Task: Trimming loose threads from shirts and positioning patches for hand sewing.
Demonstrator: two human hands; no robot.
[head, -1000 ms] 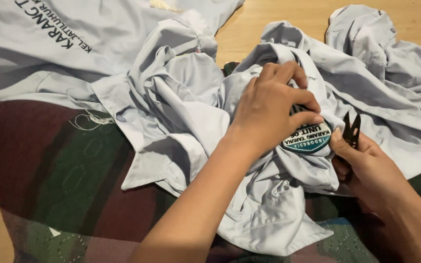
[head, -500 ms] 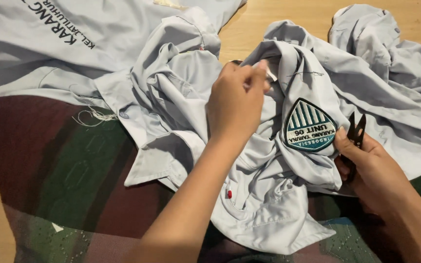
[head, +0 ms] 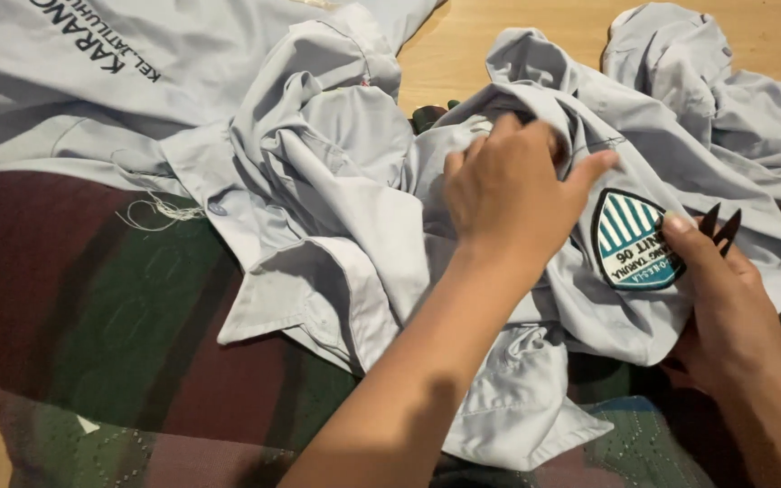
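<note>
Head view, right hand (head: 729,316) holding snips (head: 719,226), tips up

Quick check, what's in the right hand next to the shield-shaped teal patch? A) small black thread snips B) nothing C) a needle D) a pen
A: the right hand grips small black thread snips, blades pointing up beside the shield-shaped teal patch on the grey shirt.

Shirt (head: 336,181): pale grey woven cloth, matt, smooth but heavily creased, with loose pale threads (head: 160,210) at one edge.
Shield badge (head: 633,239): embroidered cloth, teal and white, slight sheen, dark stitched border.
Thread snips (head: 719,226): dark matt blades, probably metal.
Mat (head: 92,343): quilted cloth in maroon and dark green, matt, stitched pattern.
Floor (head: 544,27): light wood, smooth, low satin finish.
</note>
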